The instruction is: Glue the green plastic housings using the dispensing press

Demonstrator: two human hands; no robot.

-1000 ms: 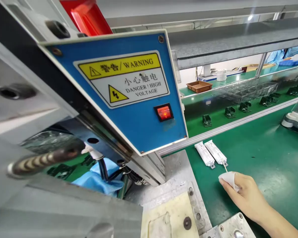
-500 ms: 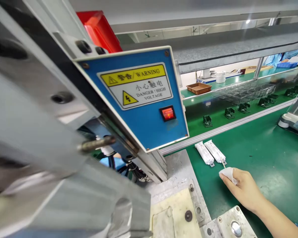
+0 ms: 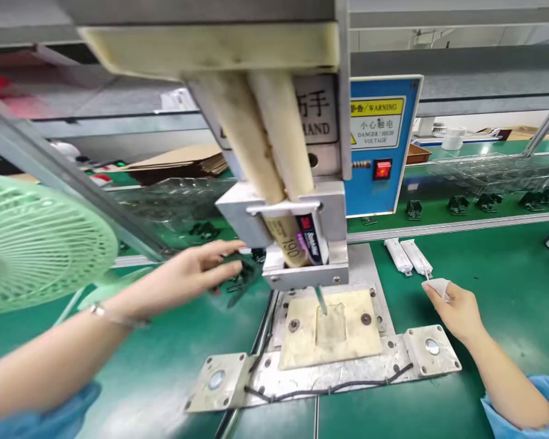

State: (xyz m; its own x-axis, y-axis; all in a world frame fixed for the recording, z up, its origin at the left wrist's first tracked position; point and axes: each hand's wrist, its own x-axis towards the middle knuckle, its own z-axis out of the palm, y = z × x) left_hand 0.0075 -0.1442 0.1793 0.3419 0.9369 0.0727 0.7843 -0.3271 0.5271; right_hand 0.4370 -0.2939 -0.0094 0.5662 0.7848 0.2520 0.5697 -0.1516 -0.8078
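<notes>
My left hand [image 3: 194, 268], blurred by motion, is closed on a dark green part [image 3: 243, 279] left of the glue dispenser. The part's exact kind is smeared. To the right of the dispenser, my right hand [image 3: 462, 312] pinches a white wipe [image 3: 440, 285] and a thin stick [image 3: 427, 276] that points at two white tubes [image 3: 398, 256] lying on the bench. Between the hands, a two-part adhesive cartridge [image 3: 312, 239] sits in the dispenser, and its nozzle [image 3: 321, 300] hangs over a cream fixture plate [image 3: 302, 347].
Metal blocks with round buttons, one on the left [image 3: 201, 384] and one on the right [image 3: 446, 360], flank the fixture, with a black cable [image 3: 348, 385] between them. A green fan [image 3: 46, 244] stands at left. Behind the blue control box [image 3: 370, 195], several dark parts [image 3: 458, 205] line a green strip.
The view has swung left and back, bringing the dispenser front, fan and my left hand with the dark green part into sight. My right hand still holds the wipe and stick by the tubes.
</notes>
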